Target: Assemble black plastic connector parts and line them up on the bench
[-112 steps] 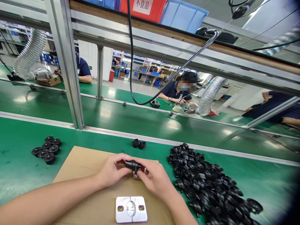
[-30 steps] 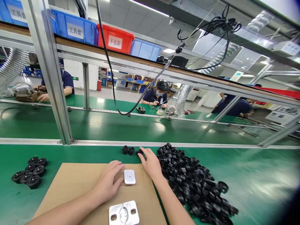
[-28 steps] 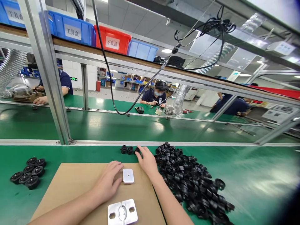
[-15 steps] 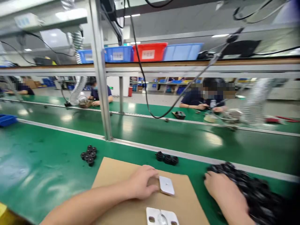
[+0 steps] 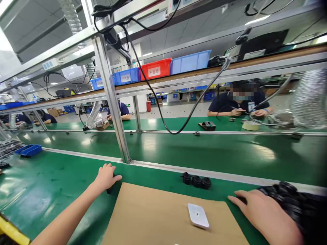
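My left hand (image 5: 106, 177) is on the green bench left of the cardboard sheet (image 5: 153, 207). Its fingers curve over a cluster of small black round parts (image 5: 109, 190), with only bits showing beneath the palm and beside the thumb. My right hand (image 5: 265, 211) hovers by the near left side of a pile of black parts (image 5: 288, 195), fingers and thumb apart. No part shows in it. A white square plate (image 5: 198, 216) with a small central hole lies on the cardboard. Three black round parts (image 5: 196, 181) stand in a row behind the sheet.
A metal post (image 5: 112, 102) rises behind the bench rail, and a black cable (image 5: 163, 122) hangs in a loop. Blue trays (image 5: 29, 150) are at far left. A shelf above carries a red bin (image 5: 155, 69) and blue bins. A person (image 5: 237, 102) works across the line.
My left hand has moved left from beside the white plate to the black cluster. My right hand has drawn back from the pile, its fingers spread. The view has tilted and shifted.
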`<action>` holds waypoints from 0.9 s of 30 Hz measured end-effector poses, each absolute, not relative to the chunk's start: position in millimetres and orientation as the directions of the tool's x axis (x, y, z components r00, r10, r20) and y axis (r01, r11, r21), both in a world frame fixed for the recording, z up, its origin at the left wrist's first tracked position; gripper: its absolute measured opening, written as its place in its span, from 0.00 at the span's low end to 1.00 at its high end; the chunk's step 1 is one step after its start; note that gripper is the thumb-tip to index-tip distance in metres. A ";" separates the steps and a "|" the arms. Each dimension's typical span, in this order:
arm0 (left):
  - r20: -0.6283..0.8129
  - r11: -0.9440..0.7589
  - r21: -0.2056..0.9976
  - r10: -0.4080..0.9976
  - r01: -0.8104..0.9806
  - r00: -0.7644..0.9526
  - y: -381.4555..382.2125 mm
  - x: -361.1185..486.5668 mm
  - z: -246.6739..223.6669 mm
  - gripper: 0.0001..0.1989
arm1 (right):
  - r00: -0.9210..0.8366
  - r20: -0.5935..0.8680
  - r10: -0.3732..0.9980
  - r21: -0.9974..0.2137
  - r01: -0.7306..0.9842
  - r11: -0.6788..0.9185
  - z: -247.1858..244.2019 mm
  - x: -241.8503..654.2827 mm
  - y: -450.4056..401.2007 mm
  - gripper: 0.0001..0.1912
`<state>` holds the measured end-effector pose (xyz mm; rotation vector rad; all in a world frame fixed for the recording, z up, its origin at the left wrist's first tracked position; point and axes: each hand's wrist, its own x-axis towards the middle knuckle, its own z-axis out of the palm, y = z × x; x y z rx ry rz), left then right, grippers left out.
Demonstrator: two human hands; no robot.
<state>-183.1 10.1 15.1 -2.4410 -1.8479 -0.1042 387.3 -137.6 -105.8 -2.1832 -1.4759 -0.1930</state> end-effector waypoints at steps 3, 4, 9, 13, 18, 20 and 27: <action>0.090 -0.309 -0.094 0.944 0.946 0.317 14.8 -180.8 5.0 0.20 | 0.388 0.289 0.875 -0.173 0.920 -0.351 -71.3 349.8 -144.9 0.14; 0.096 -0.319 -0.124 0.939 0.940 0.331 14.8 -178.5 1.5 0.19 | 0.400 0.270 0.876 -0.157 0.916 -0.370 -62.7 341.1 -147.6 0.16; 0.149 -0.270 -0.287 0.935 0.919 0.321 12.4 -169.6 -12.9 0.17 | 0.514 0.208 0.832 -0.088 0.857 -0.508 -44.3 321.2 -162.2 0.16; 0.101 -0.300 -0.346 0.930 0.889 0.353 10.5 -164.5 -16.9 0.18 | 0.477 0.163 0.864 -0.094 0.879 -0.467 -42.9 312.2 -166.5 0.11; 0.134 -0.313 -0.359 0.915 0.879 0.380 6.8 -162.2 -19.6 0.22 | 0.462 0.164 0.872 -0.146 0.885 -0.442 -39.1 307.2 -165.9 0.19; 0.118 -0.297 -0.347 0.927 0.890 0.355 8.2 -163.9 -20.9 0.20 | 0.401 0.157 0.903 -0.168 0.911 -0.376 -39.8 310.9 -168.5 0.24; 0.180 -0.387 -0.168 0.892 0.907 0.414 9.1 -137.8 -7.9 0.17 | 0.199 0.159 0.967 -0.242 0.957 -0.157 -50.0 321.7 -175.1 0.34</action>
